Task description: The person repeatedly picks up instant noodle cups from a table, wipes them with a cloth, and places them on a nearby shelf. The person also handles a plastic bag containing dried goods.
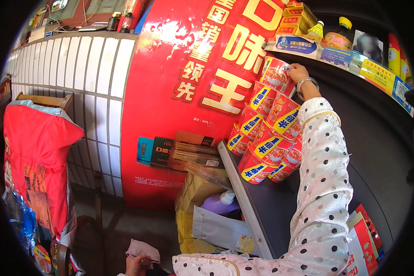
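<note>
My right hand has its fingers on the upper right side of the topmost instant noodle cup. Below it, several more red noodle cups with yellow and blue labels form a leaning stack on a dark shelf. A bracelet circles the right wrist, and a white polka-dot sleeve covers that arm. At the bottom edge, my left hand holds a folded pale pink cloth, apart from the shelf.
A metal strip edges the shelf. Beside it are bundles of thin sticks, a purple bottle and a cardboard box. An upper ledge carries boxes, a shuttlecock and a drink bottle. A red-covered chair stands left.
</note>
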The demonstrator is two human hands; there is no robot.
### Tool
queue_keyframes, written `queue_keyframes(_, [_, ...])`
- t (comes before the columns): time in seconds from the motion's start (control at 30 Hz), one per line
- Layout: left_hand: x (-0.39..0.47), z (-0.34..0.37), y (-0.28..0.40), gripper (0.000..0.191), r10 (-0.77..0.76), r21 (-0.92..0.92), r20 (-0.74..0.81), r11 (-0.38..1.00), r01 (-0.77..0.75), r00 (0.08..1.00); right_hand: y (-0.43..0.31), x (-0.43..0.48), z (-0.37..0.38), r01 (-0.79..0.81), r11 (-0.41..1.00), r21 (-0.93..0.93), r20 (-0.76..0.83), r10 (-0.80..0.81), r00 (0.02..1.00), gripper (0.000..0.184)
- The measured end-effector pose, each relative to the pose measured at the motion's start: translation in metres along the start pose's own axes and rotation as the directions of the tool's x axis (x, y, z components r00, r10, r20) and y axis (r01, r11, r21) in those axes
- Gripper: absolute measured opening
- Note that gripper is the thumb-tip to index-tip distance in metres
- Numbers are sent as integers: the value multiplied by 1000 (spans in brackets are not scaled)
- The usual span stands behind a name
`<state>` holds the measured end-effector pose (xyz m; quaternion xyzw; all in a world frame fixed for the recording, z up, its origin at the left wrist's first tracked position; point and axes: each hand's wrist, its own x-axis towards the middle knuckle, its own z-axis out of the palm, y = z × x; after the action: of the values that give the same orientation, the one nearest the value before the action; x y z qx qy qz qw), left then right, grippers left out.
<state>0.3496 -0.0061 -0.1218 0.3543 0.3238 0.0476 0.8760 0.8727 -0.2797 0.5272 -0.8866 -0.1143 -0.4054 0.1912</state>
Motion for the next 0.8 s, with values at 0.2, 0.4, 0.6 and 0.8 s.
queue_keyframes(0.2, [11, -10, -11, 22, 35, -25, 11, 999, -35, 999, -69, -30, -3, 84, 906, -416, -54, -116, 992, 53])
queue_keyframes(0.4, [16, -8, -12, 20, 65, -68, -19, 995, -67, 998, -68, -34, 4, 64, 925, -373, 129, -16, 992, 52])
queue_keyframes(0.6, [16, -8, -6, 18, 21, 12, -15, 1000, -21, 1000, -15, -6, 21, 15, 939, -345, -115, -58, 992, 46])
queue_keyframes(0.8, [10, -5, -5, 18, 48, -8, -49, 999, -49, 998, -9, -13, 15, -54, 932, -357, -22, 49, 999, 62])
